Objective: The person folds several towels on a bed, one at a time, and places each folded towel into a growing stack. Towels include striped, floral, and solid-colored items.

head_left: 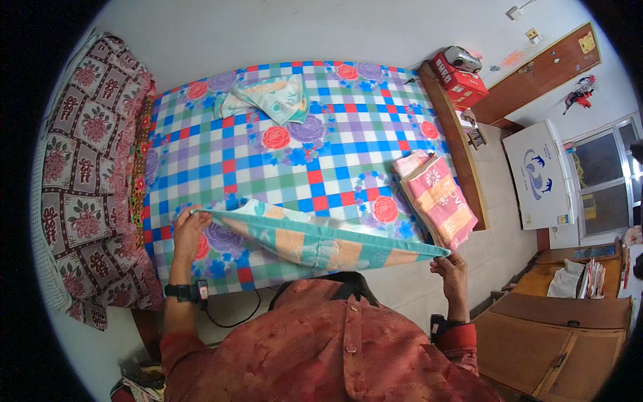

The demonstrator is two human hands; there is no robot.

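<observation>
A green, white and peach towel [321,246] is stretched between my two hands above the near edge of the bed. My left hand [192,226] pinches one corner at the left, and my right hand [450,269] grips the other at the right. Beyond it, a crumpled towel [274,100] of similar colours lies on the checked, flower-printed bed sheet [351,130]. A stack of folded pink and orange towels [437,198] rests near the right side of the bed, just past my right hand.
A patterned, fringed cover [90,191] is heaped at the left end. The wooden bed end [454,140] stands right, with a red box [458,83] and a silver radio-like device [463,59] behind it. Farther right are a white chest freezer [537,173] and wooden cabinets [542,341]. A cable [236,324] hangs below the bed.
</observation>
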